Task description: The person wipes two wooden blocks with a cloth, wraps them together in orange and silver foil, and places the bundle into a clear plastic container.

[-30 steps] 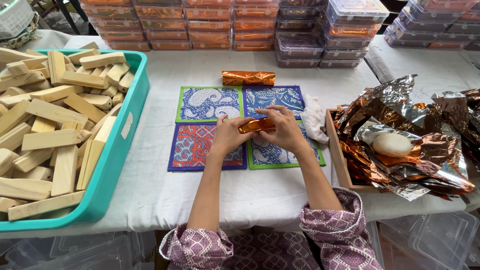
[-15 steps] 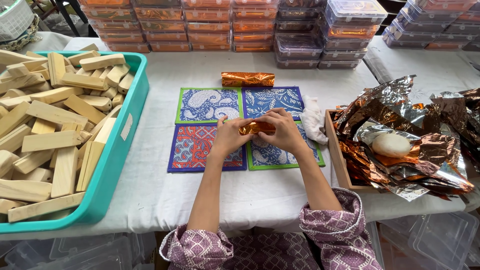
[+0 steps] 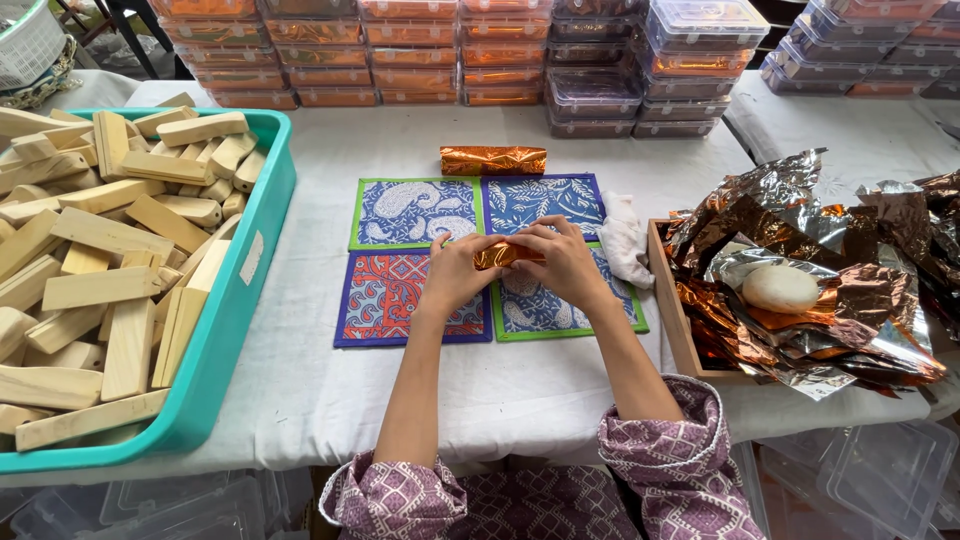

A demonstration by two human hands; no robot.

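Both hands hold a small block wrapped in orange foil (image 3: 503, 254) over four patterned mats (image 3: 415, 213). My left hand (image 3: 458, 272) grips its left end, and my right hand (image 3: 562, 260) covers its right end with fingers curled over the top. A finished foil-wrapped block (image 3: 493, 160) lies on the white table beyond the mats. Most of the held block is hidden by my fingers.
A teal tub (image 3: 232, 330) full of plain wooden blocks (image 3: 110, 235) fills the left. On the right a wooden tray (image 3: 672, 312) holds crumpled orange and silver foil sheets (image 3: 830, 270) and a pale round lump (image 3: 780, 288). A white cloth (image 3: 625, 238) lies beside the mats. Stacked plastic boxes (image 3: 420, 50) line the back.
The hands stay on the foil-wrapped block and have shifted only slightly, working the foil around it. Nothing else has moved.
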